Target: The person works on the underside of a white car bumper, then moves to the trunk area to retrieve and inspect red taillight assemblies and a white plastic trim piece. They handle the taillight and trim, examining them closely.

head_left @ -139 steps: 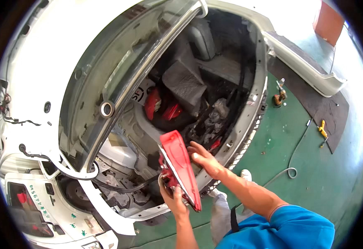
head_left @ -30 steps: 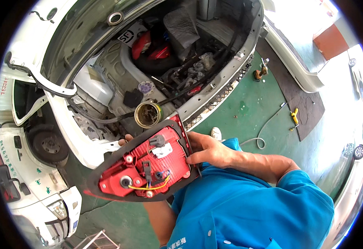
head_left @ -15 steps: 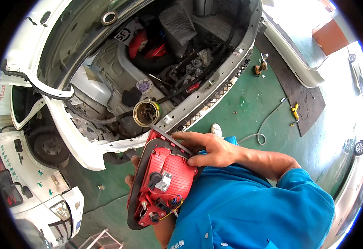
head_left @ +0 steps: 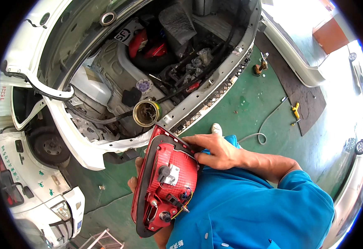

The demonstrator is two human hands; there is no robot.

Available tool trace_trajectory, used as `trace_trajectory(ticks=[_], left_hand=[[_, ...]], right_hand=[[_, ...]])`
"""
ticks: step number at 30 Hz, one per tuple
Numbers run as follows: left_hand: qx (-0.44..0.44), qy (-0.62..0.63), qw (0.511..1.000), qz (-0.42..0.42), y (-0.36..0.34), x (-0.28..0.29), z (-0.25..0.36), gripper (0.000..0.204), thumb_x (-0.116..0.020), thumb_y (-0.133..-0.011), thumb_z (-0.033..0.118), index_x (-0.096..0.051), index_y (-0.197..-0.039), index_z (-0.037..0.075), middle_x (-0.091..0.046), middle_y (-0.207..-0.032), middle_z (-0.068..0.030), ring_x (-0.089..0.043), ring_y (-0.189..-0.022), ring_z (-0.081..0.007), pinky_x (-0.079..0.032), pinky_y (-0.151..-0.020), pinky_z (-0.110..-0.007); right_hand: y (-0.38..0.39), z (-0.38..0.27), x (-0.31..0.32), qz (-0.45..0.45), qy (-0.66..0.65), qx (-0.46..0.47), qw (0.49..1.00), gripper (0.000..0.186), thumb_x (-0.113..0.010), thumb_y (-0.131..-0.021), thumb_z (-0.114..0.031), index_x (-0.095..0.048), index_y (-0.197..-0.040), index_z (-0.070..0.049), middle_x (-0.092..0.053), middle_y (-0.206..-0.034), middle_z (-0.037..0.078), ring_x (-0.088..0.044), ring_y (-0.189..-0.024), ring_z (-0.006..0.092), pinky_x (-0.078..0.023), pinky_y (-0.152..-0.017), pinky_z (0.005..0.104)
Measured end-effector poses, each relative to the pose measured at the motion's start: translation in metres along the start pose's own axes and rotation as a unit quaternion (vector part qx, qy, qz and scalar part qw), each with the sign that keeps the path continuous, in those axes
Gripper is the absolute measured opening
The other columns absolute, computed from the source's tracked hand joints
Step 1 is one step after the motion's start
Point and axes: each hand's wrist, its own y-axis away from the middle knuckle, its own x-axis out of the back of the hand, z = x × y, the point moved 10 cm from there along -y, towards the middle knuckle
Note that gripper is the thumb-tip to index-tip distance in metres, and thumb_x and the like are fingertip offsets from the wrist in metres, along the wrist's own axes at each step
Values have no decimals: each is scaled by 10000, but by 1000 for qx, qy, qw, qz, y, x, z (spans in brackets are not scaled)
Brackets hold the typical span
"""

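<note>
Close to my blue shirt I hold a red car tail light (head_left: 177,164) in both hands. Its back faces up, showing a black rim seal, bulb sockets and thin wires. My left hand (head_left: 134,178) supports it from beneath; only a few fingertips show past its left edge, and the palm is hidden. On the upper right edge, my right hand (head_left: 218,151) grips with the thumb on the back side and the fingers along the rim. An open tin can (head_left: 146,113) stands just beyond the light, at the edge of the car's open boot.
The white car's boot (head_left: 119,68) holds loose parts, with a tape roll (head_left: 108,18) above it. On the green floor lie a cordless drill (head_left: 260,68), a yellow air tool (head_left: 296,111) and a hose (head_left: 261,135). A white truck (head_left: 40,174) stands left, and a removed bumper (head_left: 297,54) lies right.
The tail light has shifted slightly right and turned a little, so its left rim shows more red. Both hands have moved along with it, still holding on.
</note>
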Motion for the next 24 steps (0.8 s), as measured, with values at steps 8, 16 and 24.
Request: trace_trajectory(ticks=[8,16,24], left_hand=[[5,-5,1000,3,1,-3,-2,673,-464,-987,597,-447,-1488,149,-432,-1527,-166,-465,-1373,-320,-405,-1156,-508],[14,-7,1000,18,9,0,-4,730,-501,-955,636,-446,-1495,147,-430,-1527,-161,-466,-1371,-321,-395,-1163,-518],[43,126,985,112,24,-13,-12,761,-520,-937,661,-451,-1494,147,-430,-1519,-170,-471,-1365,-334,-399,-1160,-528]], right_hand=[[5,7,-1,30,-6,-27,999,538,-601,-790,-32,-552,-1321,34,-687,-1017,240,-697,-935,356,-565,-846,421],[5,13,-6,-15,-59,-36,998,551,-631,-820,-26,-539,-1361,21,-698,-1084,230,-702,-1006,304,-556,-900,405],[4,3,1,-20,-40,3,999,476,-642,-826,-65,-603,-1286,55,-681,-1146,243,-681,-1046,351,-542,-922,417]])
